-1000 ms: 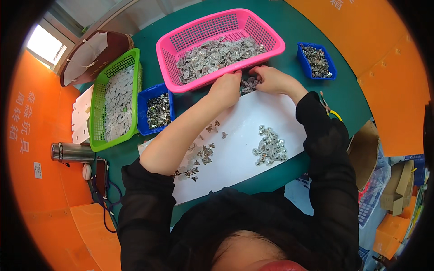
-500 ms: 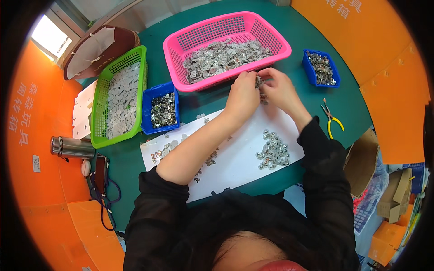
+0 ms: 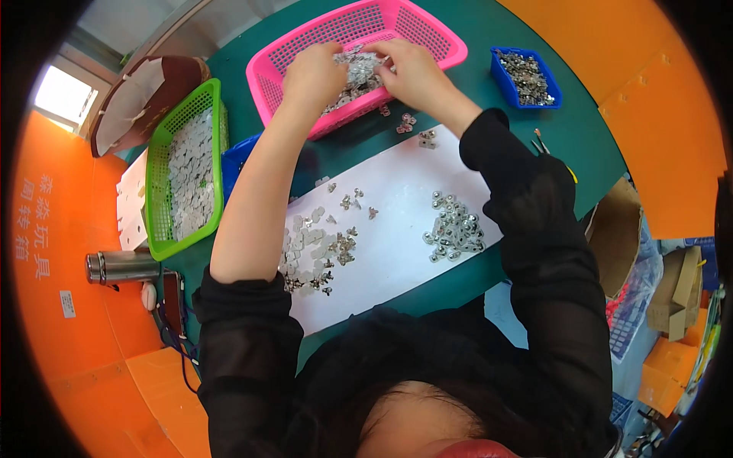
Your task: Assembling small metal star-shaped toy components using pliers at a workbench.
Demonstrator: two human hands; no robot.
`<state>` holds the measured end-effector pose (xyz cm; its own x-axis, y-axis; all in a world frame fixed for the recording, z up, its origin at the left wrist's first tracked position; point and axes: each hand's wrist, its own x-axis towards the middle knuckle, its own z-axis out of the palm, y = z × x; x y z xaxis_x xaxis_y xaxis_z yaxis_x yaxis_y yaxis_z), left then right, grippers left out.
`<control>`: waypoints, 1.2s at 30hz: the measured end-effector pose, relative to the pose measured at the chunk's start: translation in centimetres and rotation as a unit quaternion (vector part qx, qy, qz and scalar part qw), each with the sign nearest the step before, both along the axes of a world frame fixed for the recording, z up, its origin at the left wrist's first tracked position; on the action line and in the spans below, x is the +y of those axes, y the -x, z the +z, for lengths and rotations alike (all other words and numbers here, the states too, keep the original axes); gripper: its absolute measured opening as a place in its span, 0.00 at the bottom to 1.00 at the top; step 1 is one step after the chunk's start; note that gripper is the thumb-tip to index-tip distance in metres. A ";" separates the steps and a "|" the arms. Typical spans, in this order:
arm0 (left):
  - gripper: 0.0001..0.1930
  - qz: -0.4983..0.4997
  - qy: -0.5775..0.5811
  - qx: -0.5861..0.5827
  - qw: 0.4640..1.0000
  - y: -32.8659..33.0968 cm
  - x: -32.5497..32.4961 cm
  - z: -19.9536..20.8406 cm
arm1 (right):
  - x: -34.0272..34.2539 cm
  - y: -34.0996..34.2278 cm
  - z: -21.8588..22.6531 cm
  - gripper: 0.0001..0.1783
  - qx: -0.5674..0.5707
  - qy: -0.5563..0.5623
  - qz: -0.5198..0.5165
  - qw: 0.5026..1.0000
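Both my hands are inside the pink perforated basket [image 3: 272, 59]. My left hand [image 3: 315, 76] curves over the left side of the silvery metal parts [image 3: 359, 72], its fingertips partly hidden. My right hand [image 3: 416, 72] reaches in from the right, thumb and fingers apart against the same heap. The parts between the hands look bunched up; whether any are lifted I cannot tell. Just outside the basket's near side lie a few small metal pieces [image 3: 406, 124], and another little cluster [image 3: 427, 140] rests on the white sheet [image 3: 382, 259].
Domed metal pieces [image 3: 454, 229] and flat grey pieces [image 3: 305, 252] lie in groups on the sheet. A green basket [image 3: 156, 191] and partly covered blue bin [image 3: 234, 160] stand left. Right are another blue bin [image 3: 500, 72] and pliers [image 3: 540, 141], partly behind my sleeve. A steel flask [image 3: 126, 267] lies far left.
My hands have moved from the pink basket's near edge up into it, onto the heap. A small cluster that was under my hands now shows by the edge. The view has shifted slightly.
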<state>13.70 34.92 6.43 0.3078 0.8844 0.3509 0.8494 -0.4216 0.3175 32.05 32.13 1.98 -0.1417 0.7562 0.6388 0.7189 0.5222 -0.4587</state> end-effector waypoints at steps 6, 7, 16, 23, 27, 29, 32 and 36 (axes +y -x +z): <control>0.11 -0.213 -0.105 -0.109 0.965 0.4 -6.6 -2.6 | -9.9 -2.0 -0.6 0.14 -0.052 0.047 0.078 0.994; 0.13 -0.302 -0.019 -0.100 0.948 -0.2 -7.0 -3.5 | -10.8 -3.0 -2.0 0.15 -0.048 0.083 0.088 0.992; 0.21 -0.311 0.059 -0.034 0.948 -2.6 -4.6 -11.2 | -19.6 -5.0 -2.1 0.32 -0.115 0.218 0.246 0.937; 0.24 -0.324 0.096 0.025 0.941 -1.5 -4.3 -9.8 | -22.6 -2.9 -2.1 0.39 -0.220 0.175 0.198 0.939; 0.24 -0.356 -0.007 0.079 0.931 -2.0 -3.3 -10.6 | -21.3 -1.8 -2.7 0.25 -0.166 0.166 0.215 0.948; 0.19 -0.366 -0.058 0.089 0.924 -2.5 -3.3 -10.6 | -21.0 -1.4 -2.8 0.21 -0.169 0.144 0.221 0.950; 0.12 -0.398 -0.072 0.100 0.909 -2.7 -3.0 -10.4 | -20.6 -0.8 -3.0 0.14 -0.187 0.121 0.221 0.950; 0.11 -0.413 -0.079 0.102 0.901 -2.8 -2.9 -10.6 | -20.0 -0.2 -2.8 0.08 -0.202 0.074 0.192 0.958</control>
